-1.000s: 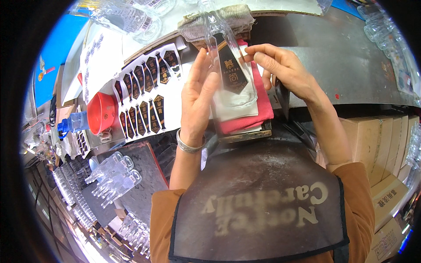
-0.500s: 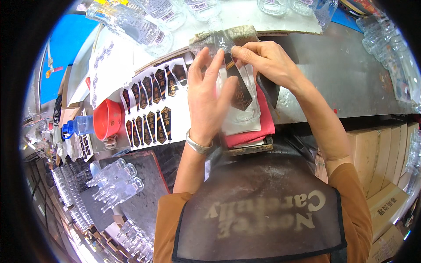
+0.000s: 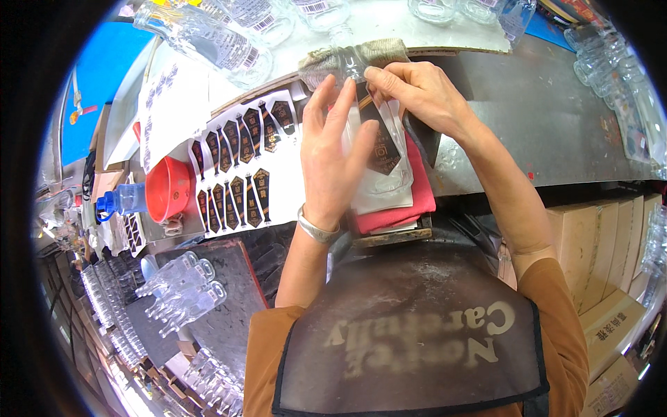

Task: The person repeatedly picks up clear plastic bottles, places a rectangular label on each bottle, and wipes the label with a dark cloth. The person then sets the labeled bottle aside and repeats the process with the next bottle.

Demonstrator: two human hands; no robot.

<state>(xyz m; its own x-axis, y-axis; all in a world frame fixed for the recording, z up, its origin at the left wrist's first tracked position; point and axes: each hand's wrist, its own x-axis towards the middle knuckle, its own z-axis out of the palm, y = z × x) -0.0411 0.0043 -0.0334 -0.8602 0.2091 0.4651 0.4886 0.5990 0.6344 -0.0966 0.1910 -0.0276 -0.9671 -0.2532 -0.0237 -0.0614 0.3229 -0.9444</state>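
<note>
A clear glass bottle (image 3: 389,182) lies on its back with its neck away from me, resting on a rolled cloth (image 3: 382,52). On its front is a dark tie-shaped label (image 3: 381,149) with an orange stripe. My left hand (image 3: 330,149) hovers along the bottle's left side, fingers spread, fingertips close to the neck. My right hand (image 3: 424,94) is closed at the bottle's shoulder, thumb and forefinger pinched at the label's narrow upper end, which they partly hide. Beneath the bottle are a white sheet and a folded red cloth (image 3: 417,198).
Left of my hands lies a sheet of dark tie-shaped labels (image 3: 278,187), beside a red bowl (image 3: 167,187) and a blue-capped bottle (image 3: 128,199). Clear bottles (image 3: 236,59) lie and stand on the white board at the back. Cardboard boxes (image 3: 590,243) are stacked at the right.
Both hands stay almost in place. My right hand's fingers have shifted slightly at the label's upper end. The bottle and label look unmoved.
</note>
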